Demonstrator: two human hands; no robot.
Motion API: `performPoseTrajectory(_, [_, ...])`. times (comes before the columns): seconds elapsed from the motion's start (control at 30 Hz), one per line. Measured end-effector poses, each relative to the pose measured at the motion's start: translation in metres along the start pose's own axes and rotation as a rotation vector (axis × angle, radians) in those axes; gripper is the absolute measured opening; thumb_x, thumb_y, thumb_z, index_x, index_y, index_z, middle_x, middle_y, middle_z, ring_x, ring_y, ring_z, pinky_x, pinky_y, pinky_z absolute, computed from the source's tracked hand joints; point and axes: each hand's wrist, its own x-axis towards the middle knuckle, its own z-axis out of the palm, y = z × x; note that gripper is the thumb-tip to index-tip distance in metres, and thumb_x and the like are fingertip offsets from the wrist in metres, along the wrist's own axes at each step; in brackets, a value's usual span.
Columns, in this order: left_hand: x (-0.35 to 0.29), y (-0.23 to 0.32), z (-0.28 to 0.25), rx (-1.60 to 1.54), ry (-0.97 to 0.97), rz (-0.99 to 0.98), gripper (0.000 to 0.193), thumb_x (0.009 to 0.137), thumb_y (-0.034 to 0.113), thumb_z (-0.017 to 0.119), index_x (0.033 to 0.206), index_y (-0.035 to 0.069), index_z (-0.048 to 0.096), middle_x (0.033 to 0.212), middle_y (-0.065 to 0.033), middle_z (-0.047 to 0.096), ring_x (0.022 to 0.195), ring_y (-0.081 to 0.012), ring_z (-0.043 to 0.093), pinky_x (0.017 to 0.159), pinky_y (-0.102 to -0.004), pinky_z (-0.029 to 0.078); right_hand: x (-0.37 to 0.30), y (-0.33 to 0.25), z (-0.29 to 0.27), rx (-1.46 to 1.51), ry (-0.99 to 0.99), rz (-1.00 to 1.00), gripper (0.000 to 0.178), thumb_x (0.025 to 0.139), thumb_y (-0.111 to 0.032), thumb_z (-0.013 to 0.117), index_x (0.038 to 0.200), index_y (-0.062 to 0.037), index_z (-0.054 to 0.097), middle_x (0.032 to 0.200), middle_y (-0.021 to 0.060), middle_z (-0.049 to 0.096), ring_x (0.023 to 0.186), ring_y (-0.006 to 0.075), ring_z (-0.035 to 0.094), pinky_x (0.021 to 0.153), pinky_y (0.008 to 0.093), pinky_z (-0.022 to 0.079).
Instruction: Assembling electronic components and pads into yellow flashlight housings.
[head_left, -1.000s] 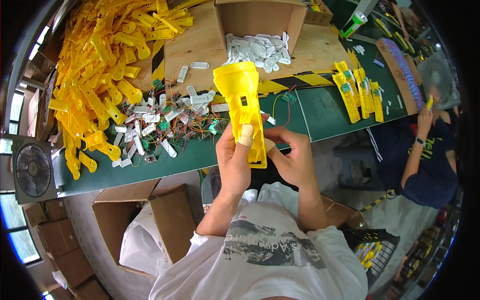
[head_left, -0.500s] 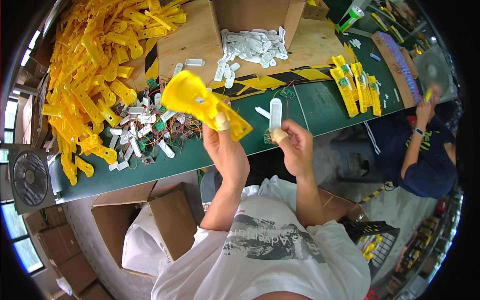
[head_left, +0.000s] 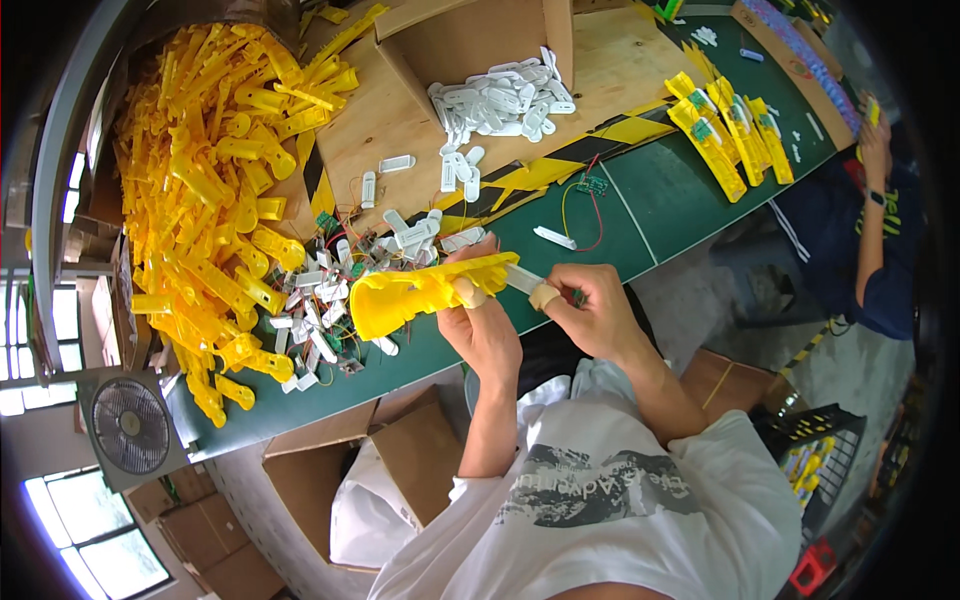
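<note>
- left hand (head_left: pixel 480 325): closed round a yellow shell (head_left: pixel 410 293), wide end pointing left, held above the near edge of the tabletop (head_left: pixel 690 215).
- right hand (head_left: pixel 590 312): fingers pinched on a white strip (head_left: pixel 522 280), brought to the narrow end of the shell. from where i stand i cannot tell whether the strip sits inside or only meets the rim.
- status of the piece in hand: judged incomplete; the strip is not released, and the shell's inside is turned from view.
- done: a small group of shells (head_left: pixel 705 140) lies at the right, green boards and white pieces visible in them; these appear further along than the held one.
- left: a large pile of shells (head_left: pixel 215 200) at the far left, no boards noted in those visible; beside it a tangle of wired parts (head_left: pixel 325 292). most of the stock appears unworked.
- also noted: white covers (head_left: pixel 505 95) spilling from a carton (head_left: pixel 470 45); one wired board (head_left: pixel 592 186) lying apart, a white piece (head_left: pixel 554 238) near it.
</note>
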Motion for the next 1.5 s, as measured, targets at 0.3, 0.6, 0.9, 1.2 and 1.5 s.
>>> performPoseTrajectory(0.3, [-0.013,-0.004,0.012,-0.198,-0.102,-0.22,0.053,0.105,0.043,0.039,0.128,-0.004,0.046,0.125,-0.027,0.06,0.134,-0.0387,0.045,0.112,-0.0482,0.033,0.006,0.008,0.005,0.232,0.108,-0.074,0.02,0.084,-0.009,0.07,0.099,0.0031,0.063,0.084,0.0129,0.069,0.077,0.0203,0.07,0.072,0.0302,0.056])
performPoseTrajectory(0.6, [-0.01,-0.03,0.005,0.218,-0.217,0.101,0.046,0.104,0.038,0.046,0.121,-0.004,0.053,0.118,-0.015,0.062,0.116,-0.0247,0.056,0.106,-0.042,0.039,-0.005,0.028,0.003,0.464,0.068,0.116,0.031,0.094,0.0,0.058,0.124,0.0087,0.06,0.099,0.0149,0.072,0.088,0.0139,0.07,0.079,0.0265,0.057])
performPoseTrajectory(0.9, [-0.008,-0.029,0.02,0.085,-0.085,0.126,0.047,0.1,0.04,0.054,0.122,-0.003,0.051,0.113,-0.0165,0.063,0.106,-0.0252,0.061,0.095,-0.0434,0.05,-0.006,0.016,0.009,0.564,0.195,0.124,0.021,0.09,0.001,0.062,0.109,0.0107,0.064,0.097,0.0153,0.072,0.085,0.0144,0.071,0.076,0.0252,0.058])
performPoseTrajectory(1.2, [-0.005,-0.006,0.028,0.2,-0.084,-0.054,0.035,0.099,0.018,0.061,0.126,-0.001,0.049,0.112,-0.0113,0.062,0.101,-0.0165,0.061,0.091,-0.034,0.051,0.0,0.024,0.016,0.639,0.289,0.168,0.017,0.085,0.001,0.067,0.099,0.0096,0.062,0.085,0.0137,0.071,0.074,0.0124,0.069,0.068,0.0229,0.056])
performPoseTrajectory(1.5, [-0.007,-0.006,0.025,0.214,0.003,0.048,0.031,0.094,0.006,0.066,0.119,-0.004,0.052,0.107,-0.0129,0.065,0.095,-0.0166,0.064,0.086,-0.0296,0.052,-0.001,0.025,0.018,0.613,0.308,0.16,0.015,0.087,0.001,0.067,0.098,0.0098,0.062,0.086,0.014,0.072,0.077,0.0115,0.069,0.068,0.0222,0.056])
